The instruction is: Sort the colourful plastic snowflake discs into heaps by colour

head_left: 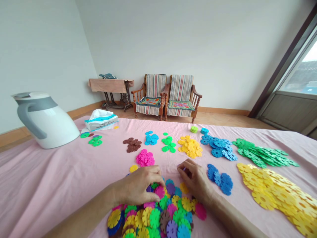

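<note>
A mixed heap of coloured plastic snowflake discs (158,218) lies on the pink tablecloth (49,178) right in front of me. My left hand (140,186) rests palm down on the heap's far edge, fingers curled over a few discs. My right hand (194,178) hovers at the heap's upper right, its fingertips pinched together on a small purple disc (183,169). Sorted piles sit beyond: pink (145,158), brown (132,144), light blue (151,138), green (168,144), yellow (190,146), blue (219,147).
A white electric kettle (43,119) stands at the far left, a tissue pack (101,120) beside it. Large green (262,153) and yellow (277,190) disc piles fill the right side. Small blue pile (220,178) lies near my right hand. Two wooden chairs (165,96) stand beyond the table.
</note>
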The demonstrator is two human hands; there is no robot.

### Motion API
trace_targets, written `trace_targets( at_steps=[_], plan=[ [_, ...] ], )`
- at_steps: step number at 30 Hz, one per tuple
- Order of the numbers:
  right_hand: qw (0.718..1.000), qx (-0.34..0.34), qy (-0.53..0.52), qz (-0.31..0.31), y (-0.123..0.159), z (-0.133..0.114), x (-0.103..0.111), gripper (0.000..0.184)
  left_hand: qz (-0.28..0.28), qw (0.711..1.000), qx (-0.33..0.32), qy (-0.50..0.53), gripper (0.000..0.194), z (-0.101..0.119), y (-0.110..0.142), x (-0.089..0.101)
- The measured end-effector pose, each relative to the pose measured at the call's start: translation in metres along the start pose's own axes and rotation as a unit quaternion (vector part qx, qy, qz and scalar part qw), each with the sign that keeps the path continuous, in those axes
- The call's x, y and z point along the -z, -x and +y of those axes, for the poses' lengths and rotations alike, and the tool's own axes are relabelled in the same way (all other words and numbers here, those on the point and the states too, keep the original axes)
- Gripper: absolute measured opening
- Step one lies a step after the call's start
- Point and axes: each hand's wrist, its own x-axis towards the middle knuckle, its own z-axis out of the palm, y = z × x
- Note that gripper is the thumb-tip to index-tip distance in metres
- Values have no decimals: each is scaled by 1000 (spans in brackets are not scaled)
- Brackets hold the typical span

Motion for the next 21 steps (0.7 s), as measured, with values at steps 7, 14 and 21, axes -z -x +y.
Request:
trace_targets(
  at_steps=[7, 14, 21],
  plan=[
    [1000, 10, -4, 7, 0, 1, -2, 16, -2, 999, -3, 54, 12, 2, -1, 3],
    [1000, 11, -2, 2, 1, 1, -1, 16, 124, 974, 103, 156, 7, -23, -5, 3],
    [1000, 12, -3, -3, 0, 1, 0, 16, 314, 925, 198, 81, 11, -63, -7, 0]
  ],
)
